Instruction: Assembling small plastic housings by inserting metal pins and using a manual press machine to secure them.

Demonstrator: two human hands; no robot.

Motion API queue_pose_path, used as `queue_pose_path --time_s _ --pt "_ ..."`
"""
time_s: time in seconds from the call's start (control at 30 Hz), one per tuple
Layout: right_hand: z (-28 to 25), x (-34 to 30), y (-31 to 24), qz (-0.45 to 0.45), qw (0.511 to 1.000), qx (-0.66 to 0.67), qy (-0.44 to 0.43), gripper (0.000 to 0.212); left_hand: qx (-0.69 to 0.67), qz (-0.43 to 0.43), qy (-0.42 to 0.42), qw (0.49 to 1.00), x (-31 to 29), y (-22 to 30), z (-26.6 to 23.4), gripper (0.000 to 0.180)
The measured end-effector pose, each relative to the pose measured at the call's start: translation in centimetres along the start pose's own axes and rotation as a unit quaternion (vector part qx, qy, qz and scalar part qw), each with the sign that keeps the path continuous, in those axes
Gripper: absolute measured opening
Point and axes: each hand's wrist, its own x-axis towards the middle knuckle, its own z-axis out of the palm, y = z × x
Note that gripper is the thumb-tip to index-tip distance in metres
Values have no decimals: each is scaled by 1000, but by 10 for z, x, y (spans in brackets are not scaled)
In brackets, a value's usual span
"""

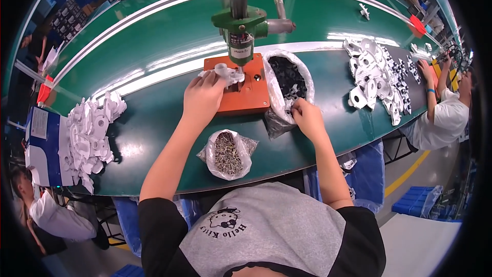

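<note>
My left hand (206, 94) is closed round a white plastic part (221, 70) with a round cup-like end, holding it on the orange fixture block (245, 103). Right above that part stands the tip of a green press-like machine (239, 41). My right hand (306, 115) is at the near rim of an open clear bag (307, 77) full of small black parts (288, 74). Its fingers are pinched together, and a small dark piece seems to show at their tips. Between my forearms lies another clear bag with many metal screws (228, 154).
White plastic parts are heaped at the left (92, 131) beside a blue and white box (43, 146). More white parts (366, 74) and rows of black pieces (401, 84) lie at the right. Co-workers sit on both sides. Behind the machine runs a green conveyor belt (169, 31).
</note>
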Motion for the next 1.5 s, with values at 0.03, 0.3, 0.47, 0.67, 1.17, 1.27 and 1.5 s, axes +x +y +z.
queue_pose_path --time_s 0.03,0.3,0.47,0.67,1.17,1.27,1.5 --pt "-1 0 -1 0 1000 0 -1 8 6 -7 -4 1000 1 1 3 17" --pt "-8 0 -1 70 984 152 54 18 -24 1 28 999 3 11 19 14" --pt "-14 2 6 50 972 222 49 22 -34 13 -11 999 -3 6 19 12" --pt "-4 22 -31 34 934 338 109 19 -109 7 -16 994 -9 0 27 14" --pt "43 91 -84 -309 946 25 97 10 -140 -55 29 988 -16 11 34 14" --pt "42 90 -88 -317 947 9 59 12 -150 -68 25 986 -16 10 34 11" --pt "33 77 -95 -295 955 2 35 19 -158 -83 38 983 -18 3 41 25"
